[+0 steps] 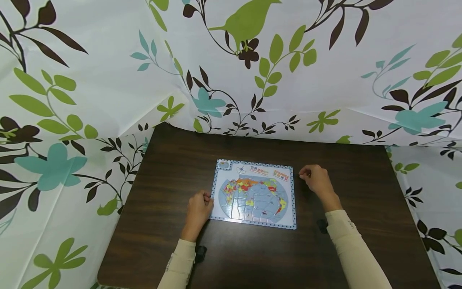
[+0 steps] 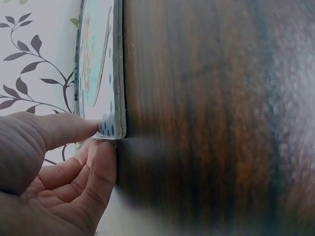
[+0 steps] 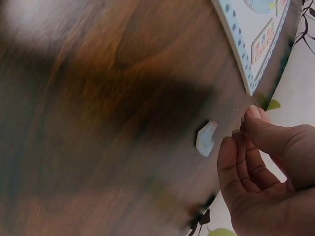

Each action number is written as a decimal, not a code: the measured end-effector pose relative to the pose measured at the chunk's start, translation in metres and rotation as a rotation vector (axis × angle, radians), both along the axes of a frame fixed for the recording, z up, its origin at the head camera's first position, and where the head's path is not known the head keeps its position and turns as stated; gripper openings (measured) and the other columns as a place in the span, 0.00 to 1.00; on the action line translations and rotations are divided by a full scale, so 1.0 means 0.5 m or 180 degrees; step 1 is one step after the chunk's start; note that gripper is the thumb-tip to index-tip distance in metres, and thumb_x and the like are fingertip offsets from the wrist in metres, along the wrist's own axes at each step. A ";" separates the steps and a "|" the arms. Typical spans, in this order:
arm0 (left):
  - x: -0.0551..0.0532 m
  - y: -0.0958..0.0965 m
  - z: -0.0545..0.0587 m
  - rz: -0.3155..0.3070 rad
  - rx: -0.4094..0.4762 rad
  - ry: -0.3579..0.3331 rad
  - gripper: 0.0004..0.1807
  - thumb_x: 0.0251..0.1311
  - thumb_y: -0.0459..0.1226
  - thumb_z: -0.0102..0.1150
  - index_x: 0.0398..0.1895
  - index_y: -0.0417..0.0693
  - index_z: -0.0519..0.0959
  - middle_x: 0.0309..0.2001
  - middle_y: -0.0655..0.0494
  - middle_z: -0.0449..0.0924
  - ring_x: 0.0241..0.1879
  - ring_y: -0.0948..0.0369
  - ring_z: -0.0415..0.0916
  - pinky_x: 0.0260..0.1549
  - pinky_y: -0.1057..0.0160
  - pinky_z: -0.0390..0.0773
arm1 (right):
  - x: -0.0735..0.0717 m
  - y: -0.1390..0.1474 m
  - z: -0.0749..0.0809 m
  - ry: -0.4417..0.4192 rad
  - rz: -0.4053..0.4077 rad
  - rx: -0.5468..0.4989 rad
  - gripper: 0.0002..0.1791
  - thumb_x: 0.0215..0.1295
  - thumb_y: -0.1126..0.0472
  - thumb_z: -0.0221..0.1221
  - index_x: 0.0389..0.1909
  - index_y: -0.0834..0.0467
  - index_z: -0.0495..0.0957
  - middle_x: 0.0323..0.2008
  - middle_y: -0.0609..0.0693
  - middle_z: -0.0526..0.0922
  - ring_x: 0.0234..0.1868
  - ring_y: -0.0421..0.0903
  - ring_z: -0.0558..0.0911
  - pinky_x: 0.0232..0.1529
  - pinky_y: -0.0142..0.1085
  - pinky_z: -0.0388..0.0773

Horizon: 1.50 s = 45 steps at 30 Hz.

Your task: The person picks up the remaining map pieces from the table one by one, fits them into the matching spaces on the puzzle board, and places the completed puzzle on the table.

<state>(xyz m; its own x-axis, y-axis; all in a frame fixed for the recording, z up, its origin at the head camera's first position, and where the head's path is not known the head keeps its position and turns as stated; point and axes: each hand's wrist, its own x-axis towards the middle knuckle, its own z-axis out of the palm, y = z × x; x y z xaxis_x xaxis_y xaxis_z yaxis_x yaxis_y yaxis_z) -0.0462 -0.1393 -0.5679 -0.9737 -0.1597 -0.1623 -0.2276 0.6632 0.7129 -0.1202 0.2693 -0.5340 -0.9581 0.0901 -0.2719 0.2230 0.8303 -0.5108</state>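
Note:
A world map jigsaw puzzle [image 1: 252, 222] in a white tray with a blue dotted border lies flat on the table. My left hand [image 1: 198, 210] grips its left edge; in the left wrist view, the thumb [image 2: 74, 129] lies on the border by the corner and the other fingers bend against the edge. Just past the puzzle's right side, my right hand [image 1: 317, 180] hovers with bent fingers and nothing visible between them. A small pale blue puzzle piece [image 3: 205, 138] rests on the table beside those fingertips; in the head view the hand hides it.
The dark wooden table [image 1: 252, 261] extends around the puzzle. Behind it and at the sides hangs white cloth [image 1: 108, 80] printed with leaves, flowers and a green bird. A small black wrist device [image 1: 200, 253] sits at the left sleeve.

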 end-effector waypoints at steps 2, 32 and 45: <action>0.000 0.000 0.000 0.0010 -0.0026 0.0010 0.07 0.64 0.29 0.71 0.42 0.35 0.84 0.34 0.44 0.84 0.33 0.55 0.82 0.34 0.56 0.84 | 0.002 0.006 0.002 -0.0014 -0.0025 -0.0014 0.09 0.77 0.66 0.61 0.52 0.65 0.85 0.49 0.65 0.86 0.44 0.57 0.81 0.45 0.49 0.80; 0.001 0.001 -0.002 -0.0036 -0.0050 -0.0052 0.08 0.65 0.30 0.70 0.44 0.35 0.83 0.35 0.45 0.84 0.33 0.56 0.80 0.34 0.56 0.83 | 0.006 0.023 0.002 -0.0488 -0.0664 0.0198 0.29 0.74 0.58 0.67 0.62 0.77 0.75 0.57 0.75 0.81 0.52 0.66 0.83 0.50 0.58 0.82; 0.001 0.002 0.001 -0.0002 -0.0035 -0.0011 0.07 0.64 0.29 0.70 0.42 0.36 0.84 0.35 0.45 0.85 0.33 0.55 0.82 0.35 0.55 0.84 | 0.005 0.020 0.002 -0.0174 -0.0468 0.0029 0.12 0.72 0.66 0.67 0.50 0.68 0.80 0.47 0.66 0.84 0.44 0.61 0.82 0.42 0.51 0.78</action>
